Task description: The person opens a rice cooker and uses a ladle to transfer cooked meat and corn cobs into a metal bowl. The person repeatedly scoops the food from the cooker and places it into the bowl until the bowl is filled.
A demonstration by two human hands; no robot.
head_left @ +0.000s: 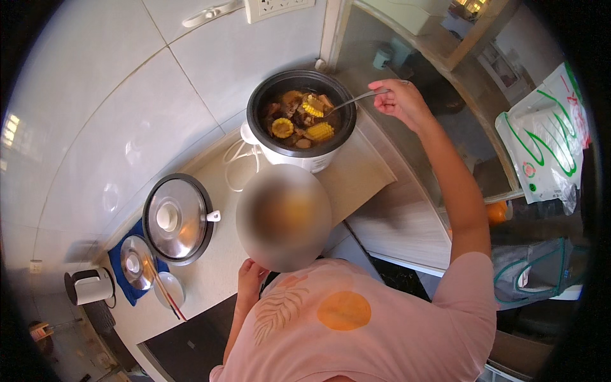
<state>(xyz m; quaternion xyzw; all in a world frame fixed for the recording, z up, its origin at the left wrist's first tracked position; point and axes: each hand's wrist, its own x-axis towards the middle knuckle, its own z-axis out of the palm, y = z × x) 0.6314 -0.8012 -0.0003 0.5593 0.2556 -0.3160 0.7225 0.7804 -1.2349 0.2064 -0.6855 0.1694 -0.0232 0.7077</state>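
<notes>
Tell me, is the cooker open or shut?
Open. The cooker is uncovered: corn and stew show inside, and the right hand holds a utensil that reaches in.

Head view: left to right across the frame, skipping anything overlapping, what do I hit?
White kettle → large steel lid with dark rim → white cooker with dark inner pot → right hand → white plastic bag with green print.

The single view comes from a wide fisheye camera on the person's head, facing steeply down past the nearby pink T-shirt (394, 325) to the countertop (213, 277). The rice cooker (302, 162) stands at the far side, while the tiled wall (114, 127) curves along the left.
</notes>
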